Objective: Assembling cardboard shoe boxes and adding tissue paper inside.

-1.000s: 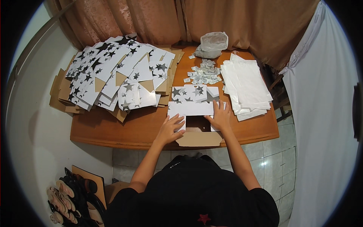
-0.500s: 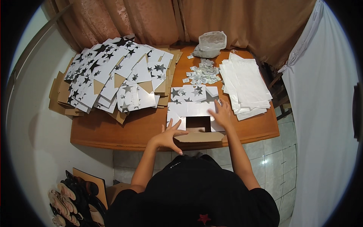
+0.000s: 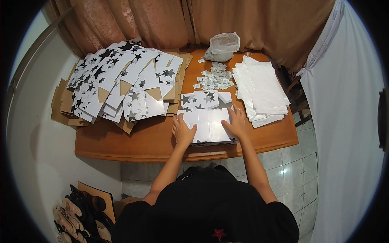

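Observation:
A white cardboard box (image 3: 208,126) stands near the table's front edge. Its flaps are folded down and meet in a seam across the top; grey stars show on its front side. Gripping its left edge is my left hand (image 3: 184,131), fingers along the side and thumb on top. At the right edge, my right hand (image 3: 236,124) grips the box the same way, thumb resting on the flap. Right behind lies another star-printed white piece of box (image 3: 200,100); whether it is part of the same box I cannot tell.
A large heap of flattened star-printed boxes (image 3: 121,77) covers the left of the wooden table (image 3: 133,141). Small sachets (image 3: 214,77) lie loose behind the box, with a clear plastic bag (image 3: 223,46) beyond. White sheets or bags (image 3: 263,91) are stacked at right. Shoes (image 3: 73,214) stand lower left.
The front flap has been folded over, so the dark opening is covered. My left hand moved forward from the front corner onto the box's left side; my right hand stayed at the right.

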A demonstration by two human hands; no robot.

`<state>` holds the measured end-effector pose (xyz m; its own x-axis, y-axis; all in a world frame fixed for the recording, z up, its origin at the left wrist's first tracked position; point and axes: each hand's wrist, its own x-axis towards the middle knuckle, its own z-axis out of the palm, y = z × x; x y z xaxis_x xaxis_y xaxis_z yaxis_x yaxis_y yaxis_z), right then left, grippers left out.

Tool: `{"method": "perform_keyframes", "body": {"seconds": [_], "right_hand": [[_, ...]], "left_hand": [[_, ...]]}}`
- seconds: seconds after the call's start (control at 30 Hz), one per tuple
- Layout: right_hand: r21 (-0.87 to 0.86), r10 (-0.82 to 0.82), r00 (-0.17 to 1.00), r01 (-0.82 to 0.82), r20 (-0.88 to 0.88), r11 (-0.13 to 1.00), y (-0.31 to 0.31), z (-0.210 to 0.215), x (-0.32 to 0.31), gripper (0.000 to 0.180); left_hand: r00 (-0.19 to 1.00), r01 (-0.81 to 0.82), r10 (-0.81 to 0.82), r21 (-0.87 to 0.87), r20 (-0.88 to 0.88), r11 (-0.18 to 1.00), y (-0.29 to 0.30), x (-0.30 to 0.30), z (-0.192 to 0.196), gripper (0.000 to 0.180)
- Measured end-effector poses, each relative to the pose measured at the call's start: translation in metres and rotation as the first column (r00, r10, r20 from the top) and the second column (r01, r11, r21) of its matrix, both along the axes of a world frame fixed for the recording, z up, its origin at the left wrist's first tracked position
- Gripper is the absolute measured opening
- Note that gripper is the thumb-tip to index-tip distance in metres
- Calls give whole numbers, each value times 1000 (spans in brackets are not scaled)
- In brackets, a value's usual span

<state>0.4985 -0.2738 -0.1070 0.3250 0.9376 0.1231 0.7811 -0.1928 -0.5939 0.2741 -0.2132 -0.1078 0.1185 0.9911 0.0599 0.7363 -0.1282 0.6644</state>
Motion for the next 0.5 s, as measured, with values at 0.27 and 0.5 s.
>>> {"method": "perform_keyframes", "body": {"seconds": [0.27,0.5], "right_hand": [[-66,-52,970,70,239,995,0,3,-16,77],[-91,-34,943,67,330,994,-5,14,-23,75]], "left_hand": [[991,-21,14,-57,-134,998,-5,9,5,75],[996,-2,7,54,-89,999,-4,-2,-3,83]]}}
